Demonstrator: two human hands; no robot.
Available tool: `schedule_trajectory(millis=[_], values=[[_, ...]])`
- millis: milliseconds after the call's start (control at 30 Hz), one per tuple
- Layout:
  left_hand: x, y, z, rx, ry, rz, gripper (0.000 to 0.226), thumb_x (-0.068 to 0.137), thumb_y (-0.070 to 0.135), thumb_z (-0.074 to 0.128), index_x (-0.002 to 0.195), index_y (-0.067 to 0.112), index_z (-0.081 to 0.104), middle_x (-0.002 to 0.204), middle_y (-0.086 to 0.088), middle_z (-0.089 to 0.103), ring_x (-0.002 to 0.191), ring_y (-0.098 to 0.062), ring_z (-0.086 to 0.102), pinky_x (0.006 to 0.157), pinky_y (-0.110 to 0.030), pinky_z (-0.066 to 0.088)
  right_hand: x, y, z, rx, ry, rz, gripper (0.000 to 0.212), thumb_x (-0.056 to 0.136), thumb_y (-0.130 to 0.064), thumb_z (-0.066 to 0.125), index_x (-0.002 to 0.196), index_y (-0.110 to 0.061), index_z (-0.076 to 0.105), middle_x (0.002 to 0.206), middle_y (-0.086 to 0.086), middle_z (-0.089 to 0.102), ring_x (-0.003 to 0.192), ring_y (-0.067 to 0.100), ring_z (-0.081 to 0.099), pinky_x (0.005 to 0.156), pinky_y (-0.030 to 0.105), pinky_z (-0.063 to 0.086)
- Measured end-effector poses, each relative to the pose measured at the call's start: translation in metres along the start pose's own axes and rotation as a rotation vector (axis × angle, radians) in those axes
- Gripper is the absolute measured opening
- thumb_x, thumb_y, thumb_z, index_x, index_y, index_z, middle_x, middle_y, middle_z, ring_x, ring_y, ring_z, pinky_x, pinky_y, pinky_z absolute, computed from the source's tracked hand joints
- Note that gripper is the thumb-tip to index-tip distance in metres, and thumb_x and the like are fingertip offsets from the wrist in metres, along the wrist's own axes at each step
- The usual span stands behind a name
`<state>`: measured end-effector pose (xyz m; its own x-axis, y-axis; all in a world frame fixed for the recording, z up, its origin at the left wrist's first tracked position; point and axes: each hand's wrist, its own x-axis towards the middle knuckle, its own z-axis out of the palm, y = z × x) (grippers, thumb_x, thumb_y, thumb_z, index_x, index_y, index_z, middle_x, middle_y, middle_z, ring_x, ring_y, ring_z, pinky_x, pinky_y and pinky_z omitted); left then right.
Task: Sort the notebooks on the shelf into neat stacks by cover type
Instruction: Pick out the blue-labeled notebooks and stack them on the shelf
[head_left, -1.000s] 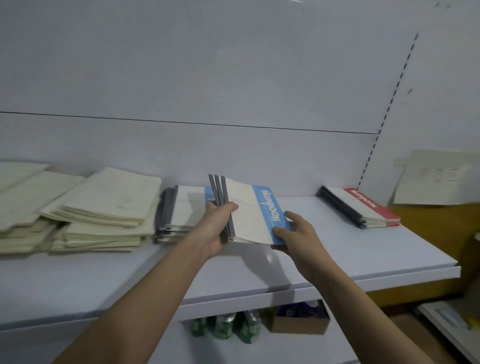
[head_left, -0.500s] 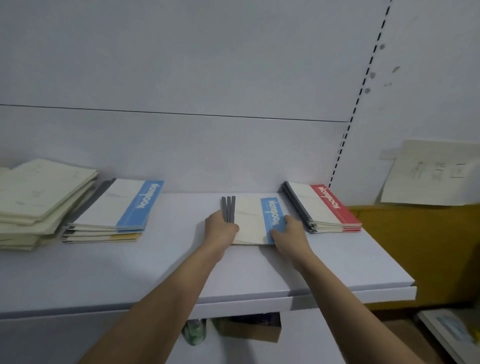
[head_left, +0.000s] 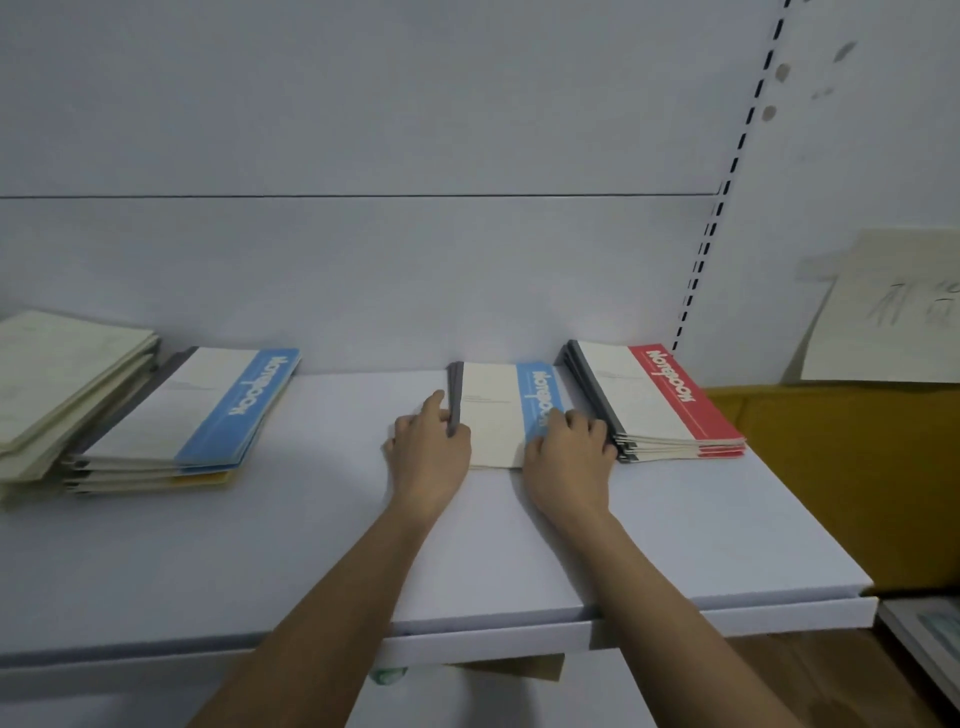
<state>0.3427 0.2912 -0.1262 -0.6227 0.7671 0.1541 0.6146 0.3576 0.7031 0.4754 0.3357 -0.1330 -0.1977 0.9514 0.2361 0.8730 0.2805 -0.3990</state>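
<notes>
The blue-banded notebooks (head_left: 501, 410) lie flat on the shelf (head_left: 311, 545) at 12 o'clock, just beside the red-banded stack (head_left: 654, 400) at 2 o'clock. Left hand (head_left: 428, 452) curls its fingers on their dark spine edge; right hand (head_left: 569, 449) rests curled fingers on the blue band. A second blue-banded stack (head_left: 192, 415) sits at 10 o'clock.

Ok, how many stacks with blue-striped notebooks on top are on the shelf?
2: one blue-striped stack left, beside the cream pile; one between both hands, by the red-striped stack.

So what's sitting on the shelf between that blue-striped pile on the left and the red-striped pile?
In the head view, a small blue-striped stack lies there, beside the red-striped pile. The left hand and right hand hold it. Bare shelf separates it from the left blue-striped pile.
</notes>
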Motion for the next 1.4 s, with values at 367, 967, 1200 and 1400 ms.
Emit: schedule_trajectory(millis=[367,967,1200,1400], values=[[0.003,-0.001,0.006,0.013,0.109,0.030,0.036,0.093,0.019,0.051,0.128,0.024,0.055,0.124,0.005,0.064,0.122,-0.022,0.046,0.099,-0.034,0.031,0.005,0.002,-0.001,0.144,0.121,-0.008,0.040,0.096,-0.021,0.043,0.135,-0.014,0.047,0.138,0.006,0.046,0.121,0.027,0.037,0.095,0.040,0.034],[0.011,-0.099,-0.241,0.298,0.107,0.105,0.031,0.094,0.035,0.047,0.121,0.029,0.060,0.122,0.005,0.064,0.115,-0.022,0.053,0.096,-0.037,0.043,-0.031,-0.202,-0.039,0.245,-0.238,-0.502,0.035,0.099,-0.038,0.043,0.127,-0.025,0.057,0.122,-0.007,0.061,0.114,0.015,0.054,0.087,0.031,0.042],[0.011,-0.177,-0.323,0.349,0.109,0.105,0.031,0.096,0.038,0.045,0.120,0.028,0.062,0.118,0.004,0.065,0.113,-0.023,0.052,0.092,-0.038,0.047,-0.070,-0.299,0.013,0.027,-0.320,-0.554,0.049,0.097,-0.052,0.042,0.137,-0.023,0.048,0.140,0.003,0.048,0.127,0.024,0.043,0.099,0.041,0.041],[0.005,-0.216,-0.346,0.322,0.025,0.215,0.025,0.095,0.031,0.043,0.105,0.025,0.065,0.106,0.005,0.063,0.102,-0.017,0.054,0.086,-0.038,0.048,-0.089,-0.333,0.052,-0.174,-0.353,-0.549,0.094,0.071,-0.090,0.015,0.140,-0.029,0.032,0.141,-0.005,0.037,0.135,0.025,0.030,0.108,0.050,0.027]])
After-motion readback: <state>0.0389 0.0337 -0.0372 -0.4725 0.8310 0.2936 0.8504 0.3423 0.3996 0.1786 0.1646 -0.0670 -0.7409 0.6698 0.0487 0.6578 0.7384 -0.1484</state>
